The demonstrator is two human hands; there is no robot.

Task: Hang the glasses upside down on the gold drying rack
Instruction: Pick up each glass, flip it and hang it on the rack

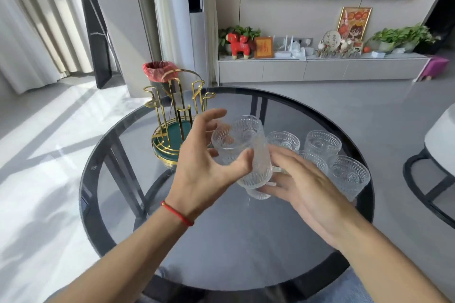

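Note:
A clear embossed glass (242, 152) is held tilted above the round glass table (221, 241), its mouth facing left toward me. My left hand (209, 162) grips it around the rim, thumb on its side. My right hand (298, 179) supports its foot from the right, fingers spread. The gold drying rack (176, 115), with a green base and bare hooks, stands at the table's far left, just behind my left hand. Several more glasses stand upright on the table behind my right hand, among them one at the right edge (350, 174) and one at the back (322, 144).
A bin with a red liner (157, 72) stands on the floor behind the rack. A white stool with a black frame (435, 152) is at the right. A low TV cabinet (320, 70) with plants and ornaments lines the far wall.

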